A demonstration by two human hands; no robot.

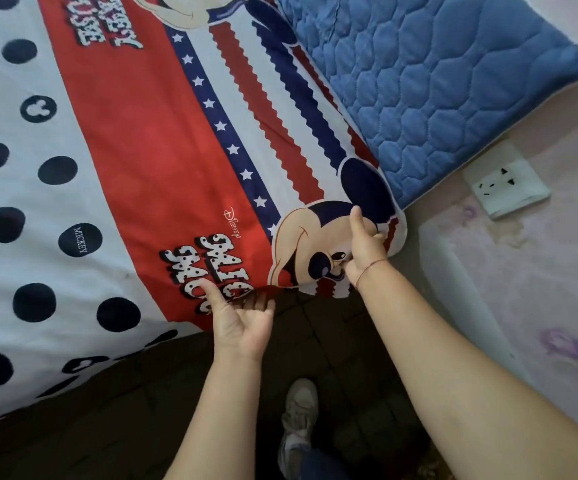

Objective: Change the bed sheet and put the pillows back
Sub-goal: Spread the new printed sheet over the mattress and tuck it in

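A red, white and navy cartoon-print bed sheet (pixel 135 174) lies spread over the bed, with dark dots on its white part. My left hand (pixel 242 320) grips the sheet's near edge, thumb on top and fingers curled under it. At the sheet's corner my right hand (pixel 363 247) holds the fabric, thumb pointing up over the printed face. A blue quilted mattress pad (pixel 436 88) shows uncovered beyond that corner, at the top right. No pillow is in view.
A pink wall (pixel 540 271) with a white power socket (pixel 505 181) runs along the right, close to the bed's corner. Dark tiled floor (pixel 332 341) lies between bed and wall. My shoe (pixel 298 417) stands on it.
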